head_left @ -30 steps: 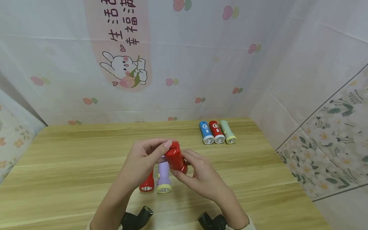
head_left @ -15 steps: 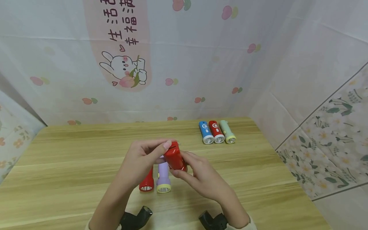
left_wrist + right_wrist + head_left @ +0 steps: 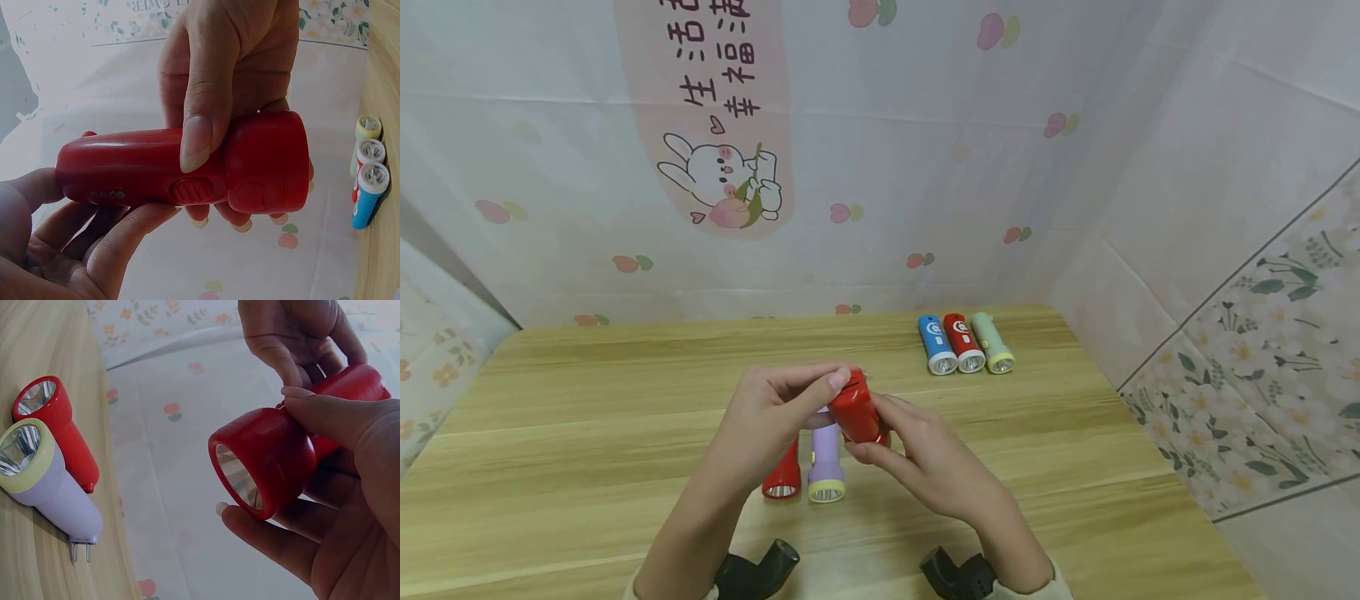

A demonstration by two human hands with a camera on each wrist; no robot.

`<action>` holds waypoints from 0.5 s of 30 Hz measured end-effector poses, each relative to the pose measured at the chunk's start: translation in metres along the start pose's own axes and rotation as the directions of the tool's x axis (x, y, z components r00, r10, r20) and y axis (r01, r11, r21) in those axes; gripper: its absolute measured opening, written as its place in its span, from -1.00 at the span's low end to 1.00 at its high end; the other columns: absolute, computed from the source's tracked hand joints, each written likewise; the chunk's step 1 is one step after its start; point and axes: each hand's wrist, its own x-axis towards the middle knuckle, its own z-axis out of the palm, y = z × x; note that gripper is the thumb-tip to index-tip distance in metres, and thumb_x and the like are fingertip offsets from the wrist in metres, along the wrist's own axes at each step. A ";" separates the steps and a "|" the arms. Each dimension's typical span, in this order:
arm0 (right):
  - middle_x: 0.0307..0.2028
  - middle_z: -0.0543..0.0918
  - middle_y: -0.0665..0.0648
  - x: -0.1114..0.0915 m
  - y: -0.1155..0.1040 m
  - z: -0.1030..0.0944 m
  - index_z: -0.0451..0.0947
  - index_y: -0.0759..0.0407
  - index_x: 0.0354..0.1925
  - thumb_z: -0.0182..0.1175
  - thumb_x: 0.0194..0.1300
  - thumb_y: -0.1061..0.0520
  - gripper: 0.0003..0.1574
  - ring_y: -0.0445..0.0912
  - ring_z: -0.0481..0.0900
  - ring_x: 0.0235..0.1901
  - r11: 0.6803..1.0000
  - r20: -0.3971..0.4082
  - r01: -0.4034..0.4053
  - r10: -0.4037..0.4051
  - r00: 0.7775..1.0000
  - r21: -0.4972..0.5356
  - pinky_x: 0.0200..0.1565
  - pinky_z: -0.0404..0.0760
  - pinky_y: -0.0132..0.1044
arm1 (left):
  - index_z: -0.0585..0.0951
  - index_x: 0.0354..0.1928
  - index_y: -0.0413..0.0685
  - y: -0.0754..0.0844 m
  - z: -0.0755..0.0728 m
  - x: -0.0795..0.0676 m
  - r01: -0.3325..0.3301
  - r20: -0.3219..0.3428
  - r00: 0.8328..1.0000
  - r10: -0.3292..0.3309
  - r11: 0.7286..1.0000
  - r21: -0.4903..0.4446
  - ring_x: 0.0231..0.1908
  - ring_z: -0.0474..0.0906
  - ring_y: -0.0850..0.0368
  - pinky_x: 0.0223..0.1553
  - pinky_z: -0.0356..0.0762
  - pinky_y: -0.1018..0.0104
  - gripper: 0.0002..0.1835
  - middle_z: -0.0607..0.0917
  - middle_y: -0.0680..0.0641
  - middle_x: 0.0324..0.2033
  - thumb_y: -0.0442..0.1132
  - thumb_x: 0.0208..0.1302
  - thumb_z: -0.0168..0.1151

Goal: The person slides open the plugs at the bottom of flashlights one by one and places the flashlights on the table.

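Both hands hold a red flashlight (image 3: pixel 856 412) above the table, its tail end toward me in the head view. My left hand (image 3: pixel 767 421) grips the tail end, thumb laid along it. My right hand (image 3: pixel 934 458) wraps the body close behind the lamp head, with its thumb beside the ridged slide switch (image 3: pixel 192 190) in the left wrist view. The lens (image 3: pixel 239 477) shows in the right wrist view. Beneath the hands, a second red flashlight (image 3: pixel 783 477) and a purple flashlight (image 3: pixel 826 458) with a yellow rim lie side by side, partly hidden by the left hand.
Toward the back right of the wooden table (image 3: pixel 587 467) lie a blue flashlight (image 3: pixel 936 337), a red one with a white rim (image 3: pixel 962 336) and a pale green one (image 3: pixel 990 335). A printed curtain (image 3: pixel 880 167) hangs behind. The purple flashlight's plug prongs (image 3: pixel 81 551) stick out.
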 end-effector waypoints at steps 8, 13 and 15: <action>0.03 0.68 -0.17 0.000 0.000 -0.001 0.47 -0.13 0.27 0.27 0.41 -0.10 -0.48 -0.25 0.61 -0.09 1.000 0.012 -0.016 0.016 1.000 -0.004 0.01 0.69 -0.34 | 0.72 0.07 -0.17 0.000 0.001 0.001 0.006 0.005 1.000 -0.006 1.000 -0.025 0.03 0.74 0.00 -0.06 0.75 0.16 -0.69 0.80 -0.18 -0.05 -0.16 0.43 0.26; 0.03 0.68 -0.16 0.000 0.000 -0.001 0.48 -0.11 0.26 0.27 0.40 -0.09 -0.49 -0.25 0.61 -0.10 1.000 0.012 -0.005 0.006 1.000 -0.009 0.01 0.69 -0.34 | 0.72 0.07 -0.17 0.000 0.002 0.001 0.013 0.002 1.000 -0.013 1.000 -0.025 0.02 0.74 0.01 -0.07 0.75 0.17 -0.69 0.80 -0.17 -0.05 -0.16 0.42 0.26; 0.03 0.68 -0.16 0.000 0.000 -0.001 0.48 -0.10 0.26 0.27 0.41 -0.09 -0.50 -0.25 0.61 -0.10 1.000 0.012 0.003 -0.003 1.000 -0.014 0.01 0.69 -0.34 | 0.72 0.07 -0.18 0.000 0.002 0.001 0.016 0.001 1.000 -0.016 1.000 -0.027 0.01 0.75 0.00 -0.07 0.75 0.17 -0.69 0.80 -0.18 -0.05 -0.17 0.42 0.27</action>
